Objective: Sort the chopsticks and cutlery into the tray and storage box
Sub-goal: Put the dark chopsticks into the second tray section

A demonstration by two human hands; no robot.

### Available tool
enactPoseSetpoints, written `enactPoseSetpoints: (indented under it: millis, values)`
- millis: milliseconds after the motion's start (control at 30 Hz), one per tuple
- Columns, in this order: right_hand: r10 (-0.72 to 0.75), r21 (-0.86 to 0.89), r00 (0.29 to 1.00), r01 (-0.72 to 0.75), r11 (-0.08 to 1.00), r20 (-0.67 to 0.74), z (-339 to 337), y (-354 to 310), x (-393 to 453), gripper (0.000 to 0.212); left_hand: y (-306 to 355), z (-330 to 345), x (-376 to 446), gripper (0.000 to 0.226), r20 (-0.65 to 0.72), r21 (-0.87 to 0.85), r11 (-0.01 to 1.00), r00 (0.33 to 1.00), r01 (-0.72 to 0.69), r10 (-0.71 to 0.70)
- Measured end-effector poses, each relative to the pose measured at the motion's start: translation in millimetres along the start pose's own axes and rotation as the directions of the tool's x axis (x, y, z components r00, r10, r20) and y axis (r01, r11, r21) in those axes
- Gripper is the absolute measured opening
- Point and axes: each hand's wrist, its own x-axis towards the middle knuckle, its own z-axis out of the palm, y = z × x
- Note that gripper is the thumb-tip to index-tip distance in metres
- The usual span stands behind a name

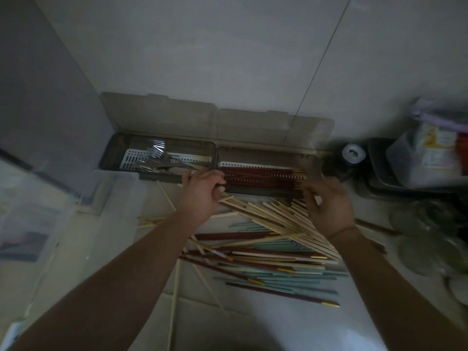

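Dark red chopsticks (pixel 260 176) lie in a row in the right storage box (pixel 268 192), stretched between the two hands. The left hand (pixel 200 192) curls its fingers around their near ends; the right hand (pixel 329 206) reaches to their gold-tipped far ends with fingers bent, though the blur hides whether it actually grips. Just left of the left hand, forks (pixel 158 153) rest in the other box (pixel 119 150). Below both wrists sprawls a loose pile of chopsticks (pixel 273 247), pale wood, teal and red.

No text can be read
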Motion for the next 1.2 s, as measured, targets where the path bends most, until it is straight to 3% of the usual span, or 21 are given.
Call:
enactPoseSetpoints:
  millis: [167, 333, 433, 533, 933, 1000, 1133, 1200]
  values:
    - [-0.060, -0.073, 0.998, 0.058, 0.996, -0.028, -17, 3, -78, 0.014, 2, 2, -1, 0.025, -0.016, 0.011, 1.000, 1.000, 0.006, -0.006]
    - [-0.127, 0.000, 0.989, 0.127, 0.992, 0.078, -16, -5, -151, 0.020, 2, 2, -1, 0.025, -0.031, 0.028, 1.000, 0.999, 0.010, -0.009]
    - [-0.088, -0.014, 0.987, 0.090, 0.996, 0.132, -15, -6, -184, 0.017, 0, 2, 0, 0.026, -0.022, 0.030, 0.999, 1.000, 0.014, -0.014]
    - [0.020, -0.038, 0.987, -0.014, 0.999, 0.158, -16, -1, -203, 0.029, 0, 2, 0, 0.026, -0.016, 0.027, 1.000, 1.000, 0.012, -0.012]
    - [0.017, -0.138, 0.991, 0.002, 0.990, 0.136, -11, 4, -210, 0.028, -2, 4, 0, 0.015, -0.023, 0.021, 1.000, 1.000, 0.011, -0.011]
    - [0.014, -0.073, 0.993, -0.006, 0.997, 0.114, -13, 3, -205, 0.033, -1, 2, 0, 0.020, -0.013, 0.019, 1.000, 1.000, 0.016, -0.016]
    - [0.186, 0.196, 0.983, -0.185, 0.963, 0.013, -20, -2, -168, 0.033, -2, 2, 1, 0.024, -0.013, 0.025, 1.000, 1.000, 0.003, -0.003]
    - [0.221, 0.195, 0.973, -0.204, 0.959, -0.067, -23, -3, -138, 0.040, -4, 3, 1, 0.024, -0.025, 0.034, 0.999, 1.000, -0.008, 0.009]
